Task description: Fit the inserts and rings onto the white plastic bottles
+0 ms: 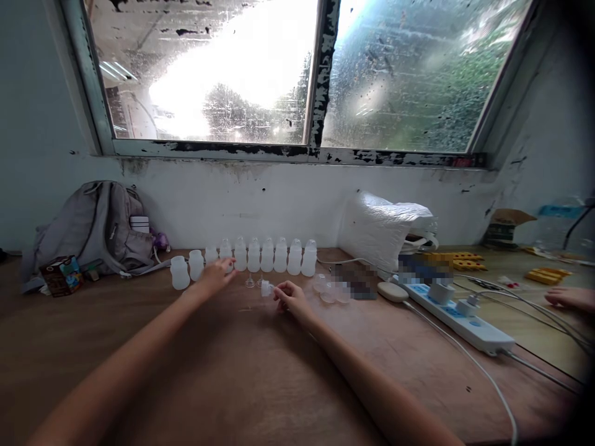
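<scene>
A row of translucent white bottles (267, 255) stands along the wall, most with clear domed tops. At its left end are two open-topped bottles (180, 273). My left hand (217, 276) has its fingers around the upper part of a bottle near the left of the row. My right hand (292, 296) pinches a small clear piece (266, 288) in front of the row. Just behind that piece, small clear nipple-like parts (250, 282) rest on the table. Several clear round caps (328, 291) lie right of my right hand.
A grey backpack (102, 229) and small carton (62, 276) sit at the left. Rightward are a silver bag (385, 229), a white power strip (465, 319) with cables, a pale round device (392, 292) and yellow parts (548, 275). Another person's hand (569, 298) rests at the far right.
</scene>
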Action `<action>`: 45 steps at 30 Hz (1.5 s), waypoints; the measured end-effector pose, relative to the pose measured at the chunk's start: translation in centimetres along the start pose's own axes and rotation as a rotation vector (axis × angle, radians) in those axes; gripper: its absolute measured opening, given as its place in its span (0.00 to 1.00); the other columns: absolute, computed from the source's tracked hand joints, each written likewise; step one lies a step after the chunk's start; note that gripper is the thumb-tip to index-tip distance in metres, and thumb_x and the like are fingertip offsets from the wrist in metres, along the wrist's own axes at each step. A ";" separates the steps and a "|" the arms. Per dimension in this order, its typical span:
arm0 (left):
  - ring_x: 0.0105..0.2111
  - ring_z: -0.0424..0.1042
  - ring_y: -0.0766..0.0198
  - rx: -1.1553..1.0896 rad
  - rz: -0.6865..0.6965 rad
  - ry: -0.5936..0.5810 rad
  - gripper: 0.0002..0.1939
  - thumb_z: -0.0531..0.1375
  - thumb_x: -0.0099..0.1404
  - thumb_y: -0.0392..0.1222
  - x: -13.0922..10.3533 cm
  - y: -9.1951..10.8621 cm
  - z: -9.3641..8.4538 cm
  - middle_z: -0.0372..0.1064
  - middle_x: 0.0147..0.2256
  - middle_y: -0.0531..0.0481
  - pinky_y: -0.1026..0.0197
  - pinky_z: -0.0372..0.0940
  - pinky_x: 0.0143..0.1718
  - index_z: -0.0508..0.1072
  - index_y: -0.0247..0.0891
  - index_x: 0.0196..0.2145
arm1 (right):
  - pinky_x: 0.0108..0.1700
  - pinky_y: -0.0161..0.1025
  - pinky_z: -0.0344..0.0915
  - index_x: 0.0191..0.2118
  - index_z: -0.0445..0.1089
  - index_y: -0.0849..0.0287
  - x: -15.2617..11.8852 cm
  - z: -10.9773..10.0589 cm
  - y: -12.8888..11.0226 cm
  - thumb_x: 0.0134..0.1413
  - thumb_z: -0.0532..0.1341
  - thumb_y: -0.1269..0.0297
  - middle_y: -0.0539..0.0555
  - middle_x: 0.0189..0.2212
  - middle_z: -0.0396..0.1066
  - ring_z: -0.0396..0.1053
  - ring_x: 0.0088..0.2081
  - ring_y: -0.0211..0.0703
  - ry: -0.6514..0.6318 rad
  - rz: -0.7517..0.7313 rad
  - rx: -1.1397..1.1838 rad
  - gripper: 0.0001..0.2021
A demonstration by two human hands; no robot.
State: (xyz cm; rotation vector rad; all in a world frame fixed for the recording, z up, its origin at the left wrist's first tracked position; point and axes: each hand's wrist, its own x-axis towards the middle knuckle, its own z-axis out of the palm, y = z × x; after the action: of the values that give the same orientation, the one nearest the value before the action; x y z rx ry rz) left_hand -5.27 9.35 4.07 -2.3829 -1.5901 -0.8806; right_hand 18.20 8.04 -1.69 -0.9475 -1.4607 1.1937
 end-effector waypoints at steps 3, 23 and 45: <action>0.44 0.60 0.51 0.349 -0.110 0.106 0.17 0.52 0.57 0.44 2.5 -3.2 -1.7 0.64 0.41 0.39 0.53 0.54 0.42 0.64 0.35 0.43 | 0.12 0.28 0.55 0.27 0.58 0.61 0.3 -0.8 0.6 0.40 0.59 0.54 0.46 0.17 0.63 0.59 0.13 0.30 0.094 0.049 0.026 0.15; 0.46 0.54 0.53 0.515 0.063 -0.012 0.07 0.52 0.57 0.37 3.5 -1.9 -5.4 0.61 0.43 0.42 0.47 0.44 0.46 0.70 0.36 0.27 | 0.12 0.28 0.54 0.26 0.58 0.61 0.4 -0.8 1.1 0.39 0.60 0.55 0.46 0.16 0.62 0.58 0.13 0.30 0.086 0.065 0.044 0.15; 0.41 0.66 0.59 -0.810 -0.180 0.144 0.31 0.62 0.47 0.45 -2.9 4.3 4.4 0.62 0.43 0.43 0.57 0.63 0.39 0.53 0.38 0.46 | 0.15 0.29 0.54 0.28 0.65 0.63 0.8 0.4 -4.8 0.36 0.62 0.58 0.47 0.22 0.61 0.58 0.15 0.29 0.143 -0.006 0.251 0.13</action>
State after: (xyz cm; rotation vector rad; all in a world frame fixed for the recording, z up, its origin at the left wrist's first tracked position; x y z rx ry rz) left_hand -0.51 7.05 -0.25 -2.5485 -1.6067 -1.9981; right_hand 17.66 7.71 3.10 -0.8367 -1.1689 1.2450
